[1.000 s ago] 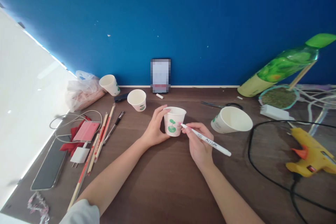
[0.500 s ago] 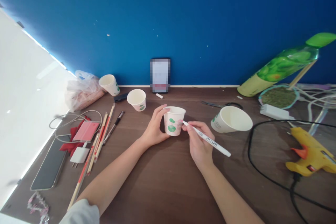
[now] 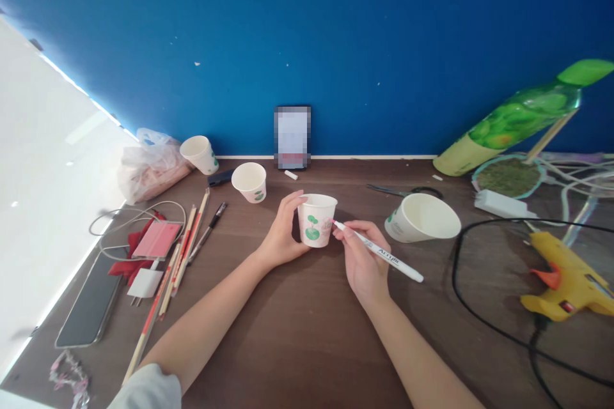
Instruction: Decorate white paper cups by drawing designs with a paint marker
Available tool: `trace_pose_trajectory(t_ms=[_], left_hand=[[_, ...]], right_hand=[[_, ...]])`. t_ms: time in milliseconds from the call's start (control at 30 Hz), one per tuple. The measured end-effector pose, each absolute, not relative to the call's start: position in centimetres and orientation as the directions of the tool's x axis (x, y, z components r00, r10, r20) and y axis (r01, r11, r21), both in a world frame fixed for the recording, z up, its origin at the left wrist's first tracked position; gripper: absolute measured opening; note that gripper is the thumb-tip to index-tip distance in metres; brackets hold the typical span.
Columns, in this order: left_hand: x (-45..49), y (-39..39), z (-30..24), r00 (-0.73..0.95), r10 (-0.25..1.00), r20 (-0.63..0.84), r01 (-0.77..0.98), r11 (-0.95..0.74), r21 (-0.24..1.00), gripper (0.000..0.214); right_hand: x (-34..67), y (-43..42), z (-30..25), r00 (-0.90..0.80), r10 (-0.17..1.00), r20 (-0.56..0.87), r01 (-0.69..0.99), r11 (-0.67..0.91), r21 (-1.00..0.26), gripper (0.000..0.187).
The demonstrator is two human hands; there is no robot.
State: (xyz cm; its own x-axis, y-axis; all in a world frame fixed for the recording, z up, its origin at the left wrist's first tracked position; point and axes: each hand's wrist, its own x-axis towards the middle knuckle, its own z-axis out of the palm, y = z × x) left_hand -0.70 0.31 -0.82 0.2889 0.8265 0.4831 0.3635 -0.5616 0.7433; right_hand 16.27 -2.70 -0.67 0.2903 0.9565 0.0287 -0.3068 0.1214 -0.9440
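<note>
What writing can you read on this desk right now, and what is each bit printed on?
"Acrylic": on the white marker held in the right hand.
Paper cup in the left hand: green and pink pictures, no words readable.
Upright panel at the back: blurred, unreadable.
Yellow glue gun: label too small to read.

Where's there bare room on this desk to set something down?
Bare wood lies between the forearms, below the paper cup in the left hand and the marker in the right hand, and between right forearm and black cable. Also behind the cup. Crowded: phone, sticks at left; glue gun at right.
</note>
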Motion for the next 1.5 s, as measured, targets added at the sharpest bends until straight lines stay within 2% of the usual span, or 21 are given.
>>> trace_pose_trajectory(t_ms=[233,333,467,667,900,1033,1200,1400,1500], left_hand=[[-0.7,0.2,-1.2,0.289,0.839,0.46,0.362,-0.541,0.759,0.09],[-0.6,0.2,-1.2,0.257,0.875,0.41,0.409,-0.483,0.775,0.096],[-0.7,0.3,-1.3,0.22,0.871,0.439,0.435,-0.49,0.755,0.095],[-0.9,0.3,-1.1,0.255,0.867,0.428,0.463,-0.498,0.733,0.097],[-0.6,0.0,-1.1,0.253,0.917,0.309,0.436,-0.393,0.81,0.098],[-0.7,0.0,-1.3,0.273,0.881,0.386,0.412,-0.469,0.781,0.095],[-0.7,0.1,-1.2,0.234,0.827,0.512,0.441,-0.559,0.702,0.081],[-0.5,0.2,-0.8,0.276,0.734,0.62,0.448,-0.669,0.593,0.082],[-0.5,0.2,-0.8,0.271,0.727,0.631,0.478,-0.671,0.567,0.081]], right_hand=[[16.0,-2.3,0.9,0.221,0.975,-0.03,-0.527,0.093,-0.845,0.015],[16.1,-2.4,0.8,0.208,0.978,-0.014,-0.533,0.101,-0.84,0.013],[16.2,-2.5,0.7,0.197,0.98,0.003,-0.537,0.111,-0.836,0.009],[16.3,-2.4,0.7,0.187,0.982,0.033,-0.527,0.129,-0.84,0.009],[16.3,-2.5,0.7,0.2,0.978,0.06,-0.486,0.152,-0.86,0.01],[16.3,-2.9,0.3,0.188,0.977,0.098,-0.421,0.17,-0.891,0.008],[16.4,-3.3,-0.3,0.171,0.97,0.175,-0.327,0.223,-0.918,0.004],[16.5,-3.4,-0.7,0.177,0.966,0.188,-0.246,0.229,-0.942,0.007],[16.4,-3.5,-0.5,0.176,0.967,0.186,-0.202,0.22,-0.954,0.011]])
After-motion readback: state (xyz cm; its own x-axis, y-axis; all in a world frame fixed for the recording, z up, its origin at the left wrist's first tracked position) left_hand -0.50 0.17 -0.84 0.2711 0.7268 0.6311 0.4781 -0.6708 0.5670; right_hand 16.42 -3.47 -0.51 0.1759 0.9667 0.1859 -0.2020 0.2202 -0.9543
